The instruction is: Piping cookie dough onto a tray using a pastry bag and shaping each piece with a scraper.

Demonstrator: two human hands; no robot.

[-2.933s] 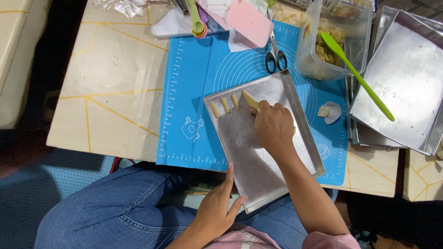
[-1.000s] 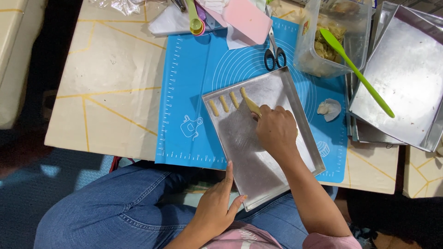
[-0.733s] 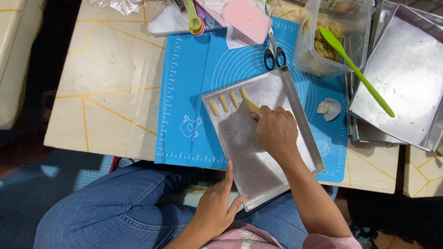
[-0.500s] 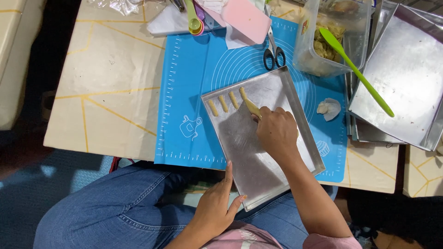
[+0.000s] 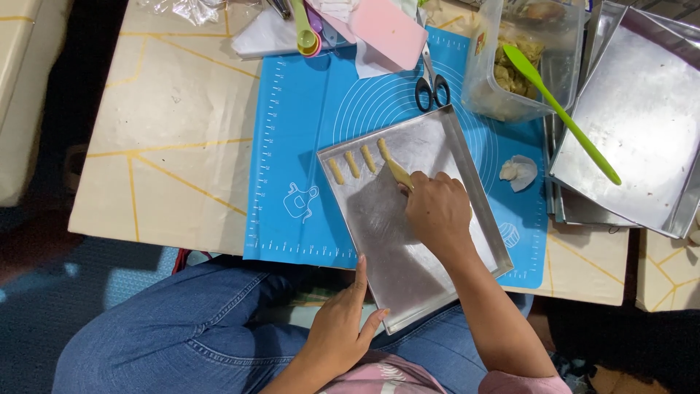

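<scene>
Beige table (image 5: 168, 146) carries a blue baking mat (image 5: 306, 131) with a metal tray (image 5: 423, 263) on it. Right hand (image 5: 436, 210) pinches a dough stick (image 5: 398, 174) beside three laid sticks (image 5: 352, 164); left hand (image 5: 339, 328), fingers loosely spread, steadies the tray's near edge.

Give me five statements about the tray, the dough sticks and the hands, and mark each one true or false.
1. The right hand holds a dough stick over the baking tray. True.
2. The left hand rests on the scissors. False: it steadies the tray's near edge.
3. Four dough sticks lie in a row on the tray. True.
4. The tray sits on a red mat. False: the mat is blue.
5. The green spatula lies on the tray. False: it rests in the plastic container.
</scene>
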